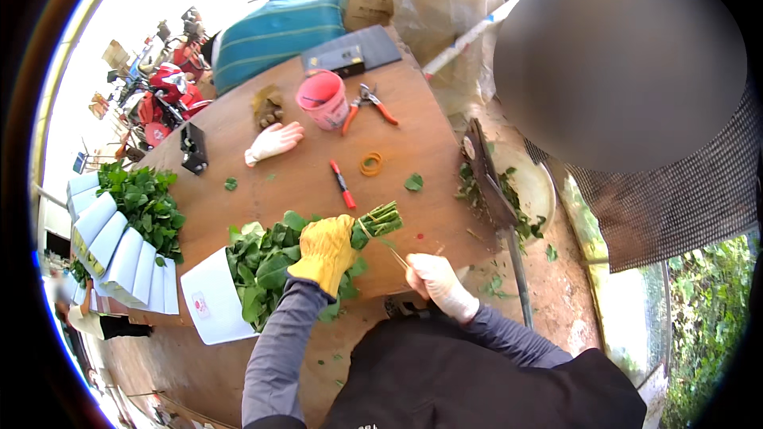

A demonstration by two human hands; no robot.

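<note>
A bundle of green leafy stems [278, 258] lies on the brown wooden table [302, 183], its cut ends pointing toward a red marker pen [342, 184]. The left hand in a yellow glove [324, 253] has its grip closed around the bundle's middle. The right hand in a white glove [439, 282] pinches a thin tan band [397, 257] running to the stems. White paper sleeves [119, 250] lie well apart.

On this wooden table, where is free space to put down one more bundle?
Bare wood lies between the white glove, the red pen and the green leafy bundle. It is crowded around the pink bucket, the orange-handled pruners and the table's left edge with white-wrapped bundles.
</note>
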